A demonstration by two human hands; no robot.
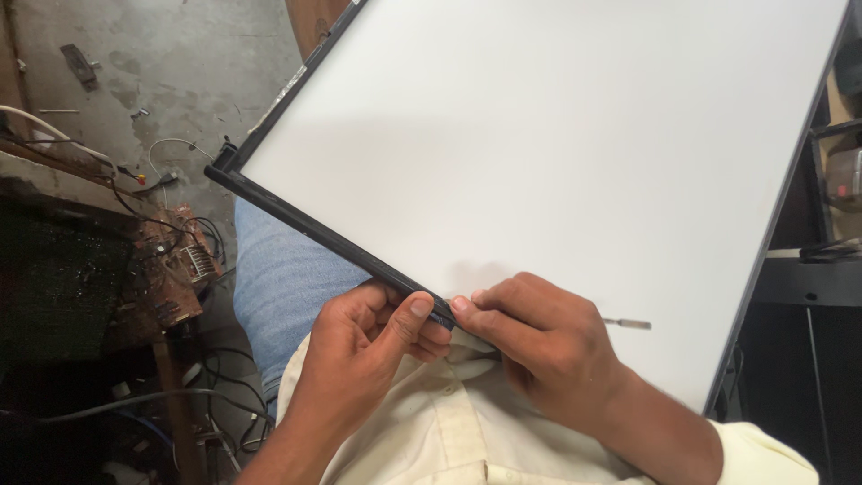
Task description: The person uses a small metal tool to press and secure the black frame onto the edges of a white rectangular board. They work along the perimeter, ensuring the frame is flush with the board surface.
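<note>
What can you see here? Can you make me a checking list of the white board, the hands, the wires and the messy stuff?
Surface: large white panel lying flat across the person's lap.
Job's things: black frame strip along the panel's near edge; small metal tool resting on the panel.
Clutter: circuit board and bits on the left.
Grippers: left hand and right hand pinch the strip.
Cables: black wires lower left, white cord.
Surroundings: stained concrete floor.
</note>
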